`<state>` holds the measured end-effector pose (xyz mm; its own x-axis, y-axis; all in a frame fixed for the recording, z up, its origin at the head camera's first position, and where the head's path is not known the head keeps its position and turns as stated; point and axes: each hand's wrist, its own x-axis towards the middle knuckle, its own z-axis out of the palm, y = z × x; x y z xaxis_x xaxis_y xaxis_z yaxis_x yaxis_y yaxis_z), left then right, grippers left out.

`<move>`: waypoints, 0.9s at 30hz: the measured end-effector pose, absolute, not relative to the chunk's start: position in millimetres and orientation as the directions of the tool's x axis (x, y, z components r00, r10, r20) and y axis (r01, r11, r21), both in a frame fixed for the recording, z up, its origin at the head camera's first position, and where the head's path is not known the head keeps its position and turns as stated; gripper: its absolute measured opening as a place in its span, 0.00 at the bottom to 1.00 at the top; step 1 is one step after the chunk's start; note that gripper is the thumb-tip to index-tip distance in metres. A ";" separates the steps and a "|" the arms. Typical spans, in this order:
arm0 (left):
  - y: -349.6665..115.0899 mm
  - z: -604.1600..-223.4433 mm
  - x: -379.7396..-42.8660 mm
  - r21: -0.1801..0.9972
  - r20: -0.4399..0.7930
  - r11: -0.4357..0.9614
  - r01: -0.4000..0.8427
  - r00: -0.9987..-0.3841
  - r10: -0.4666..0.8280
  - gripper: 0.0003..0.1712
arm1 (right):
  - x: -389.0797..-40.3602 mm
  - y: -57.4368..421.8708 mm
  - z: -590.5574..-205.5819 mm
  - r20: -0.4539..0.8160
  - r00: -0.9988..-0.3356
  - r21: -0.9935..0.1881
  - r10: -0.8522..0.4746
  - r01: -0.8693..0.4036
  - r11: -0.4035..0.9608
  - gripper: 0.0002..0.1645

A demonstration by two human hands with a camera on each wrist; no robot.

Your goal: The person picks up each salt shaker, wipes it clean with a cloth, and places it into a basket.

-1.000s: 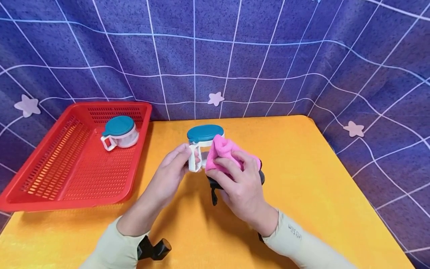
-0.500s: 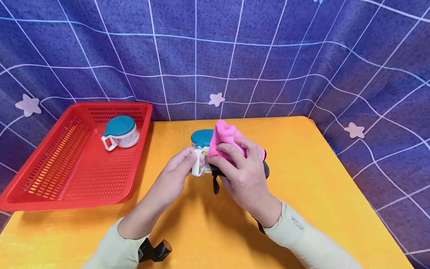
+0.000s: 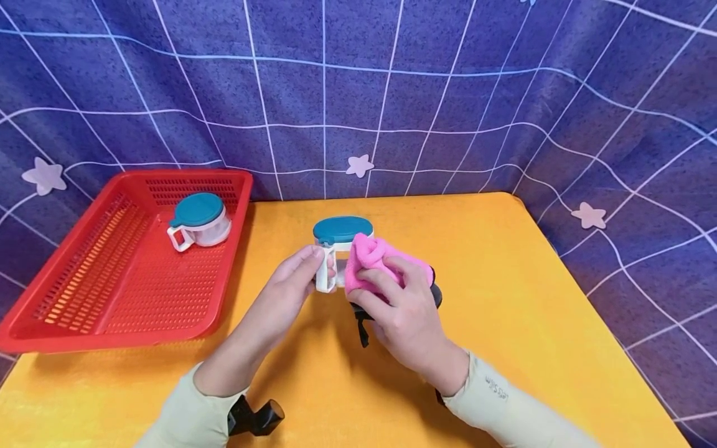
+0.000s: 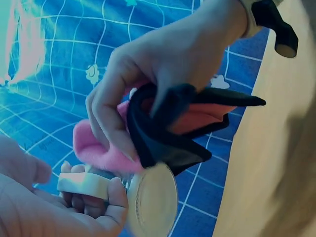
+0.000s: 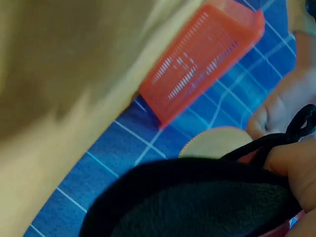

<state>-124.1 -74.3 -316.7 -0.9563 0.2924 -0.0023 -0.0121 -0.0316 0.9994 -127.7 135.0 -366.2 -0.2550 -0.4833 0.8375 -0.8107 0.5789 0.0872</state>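
A clear seasoning jar with a teal lid (image 3: 343, 229) and white handle is off the table at the centre of the head view. My left hand (image 3: 287, 283) grips the handle (image 3: 323, 270) from the left. In the left wrist view the jar's round base (image 4: 154, 200) shows. My right hand (image 3: 407, 320) holds a bunched cloth (image 3: 363, 264), pink on one face and dark on the other, with black edging and a loop. The cloth lies against the jar's right side and hides part of it. In the right wrist view the cloth's dark face (image 5: 197, 212) fills the foreground.
A red perforated basket (image 3: 162, 292) stands on the left of the yellow table (image 3: 521, 298). Inside it, near its right wall, sits a similar jar (image 3: 198, 214) with a teal lid. A blue gridded curtain (image 3: 291, 93) borders the table at the back and right.
Half a second ago the cloth covered the right part of the lid; it has since slid lower on the jar, and the lid shows fully. The jar has shifted slightly left.
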 end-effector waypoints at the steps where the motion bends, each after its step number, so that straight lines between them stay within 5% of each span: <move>1: -74.7 -317.0 -124.3 1.000 0.004 -0.018 -0.002 -0.957 0.291 0.22 | -128.1 136.3 -364.5 0.844 -0.270 0.056 -0.464 -0.816 0.575 0.12; 7: -80.7 -318.7 -123.2 0.994 0.066 0.062 0.086 -0.958 0.280 0.20 | -128.5 145.2 -349.6 0.848 -0.458 -0.312 -0.267 -0.838 0.448 0.18; 13: -91.4 -321.0 -121.7 0.982 0.128 0.080 0.169 -0.919 0.373 0.17 | -128.4 158.0 -337.2 0.723 -0.668 -0.637 -0.177 -0.743 0.204 0.20; 27: -112.8 -331.6 -125.8 0.951 0.307 -0.187 0.245 -0.817 0.488 0.15 | -134.8 177.0 -345.9 0.596 -0.748 -0.784 -0.292 -0.620 -0.011 0.10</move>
